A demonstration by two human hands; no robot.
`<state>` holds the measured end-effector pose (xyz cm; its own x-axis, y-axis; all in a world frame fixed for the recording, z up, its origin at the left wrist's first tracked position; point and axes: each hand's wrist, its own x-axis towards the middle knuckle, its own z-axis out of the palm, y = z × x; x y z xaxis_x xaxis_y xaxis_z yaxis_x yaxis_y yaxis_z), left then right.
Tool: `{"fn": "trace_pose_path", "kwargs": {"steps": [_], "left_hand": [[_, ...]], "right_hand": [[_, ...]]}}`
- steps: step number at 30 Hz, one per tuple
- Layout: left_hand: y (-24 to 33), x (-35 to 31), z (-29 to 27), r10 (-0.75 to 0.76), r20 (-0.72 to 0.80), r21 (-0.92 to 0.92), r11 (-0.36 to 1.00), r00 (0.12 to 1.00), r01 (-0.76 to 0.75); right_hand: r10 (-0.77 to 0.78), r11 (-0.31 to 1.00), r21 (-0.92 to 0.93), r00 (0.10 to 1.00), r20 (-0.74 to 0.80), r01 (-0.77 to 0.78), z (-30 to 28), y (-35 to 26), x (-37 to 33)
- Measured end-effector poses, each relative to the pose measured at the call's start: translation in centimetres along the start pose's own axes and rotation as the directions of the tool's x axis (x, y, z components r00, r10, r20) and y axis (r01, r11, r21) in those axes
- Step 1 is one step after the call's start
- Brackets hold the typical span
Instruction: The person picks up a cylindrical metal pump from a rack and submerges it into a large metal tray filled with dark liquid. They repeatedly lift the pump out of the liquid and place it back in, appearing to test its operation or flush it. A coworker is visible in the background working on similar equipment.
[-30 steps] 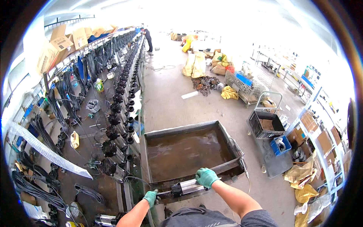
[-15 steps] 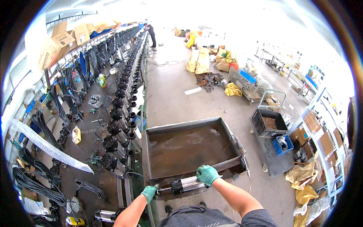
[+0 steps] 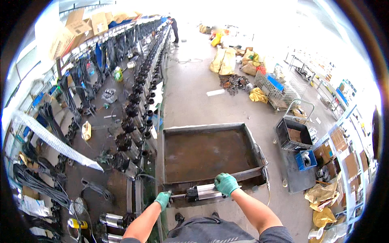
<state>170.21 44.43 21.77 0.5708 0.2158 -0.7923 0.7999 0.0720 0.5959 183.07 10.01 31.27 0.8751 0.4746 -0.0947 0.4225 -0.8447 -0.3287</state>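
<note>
A silver metal cylinder with a dark end, which looks like a pump motor, lies level across the near side of a large rectangular tank. Over its right part, my green-gloved right hand is closed. A thin rod sticks out from the dark left end. My left hand, also in a green glove, has its fingers closed around the rod's outer end; the glove hides exactly how it grips. Brown, murky liquid fills the tank beyond the cylinder.
Left of the tank, a long workbench carries rows of upright motors and coiled black cables. On the right stands a flat trolley with a black crate and a blue bin. Another person stands far off by the bench.
The whole view has shifted, so the scene sits further right. Both hands stay on the rod and cylinder, with little change in grip. The liquid's surface looks calmer.
</note>
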Motion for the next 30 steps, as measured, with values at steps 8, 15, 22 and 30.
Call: {"fn": "trace_pose_path", "kwargs": {"steps": [8, 15, 22, 30], "left_hand": [[-2.9, -2.4, -0.8, 0.397, 0.128, -0.203, 0.908, 0.909, -0.367], [-6.9, 1.2, -4.8, 0.230, -0.142, -0.181, 0.950, 0.963, -0.254], [-5.3, 2.4, -7.2, 0.148, -0.225, -0.291, 0.933, 0.963, -0.211], [0.5, 1.1, -5.1, 0.292, -0.577, 0.264, 0.950, 0.763, -0.164]], "right_hand": [[-0.058, 0.995, 0.071, 0.982, -0.180, 0.072, 1.5, 0.9, -0.2], [-0.051, 0.996, 0.063, 0.993, -0.107, 0.057, 0.9, 0.0, 0.4], [-0.029, 0.996, 0.076, 0.993, -0.117, 0.038, 0.8, 0.2, 0.5], [-0.013, 0.997, 0.073, 0.993, -0.115, 0.021, 1.0, 0.7, 0.2]]}}
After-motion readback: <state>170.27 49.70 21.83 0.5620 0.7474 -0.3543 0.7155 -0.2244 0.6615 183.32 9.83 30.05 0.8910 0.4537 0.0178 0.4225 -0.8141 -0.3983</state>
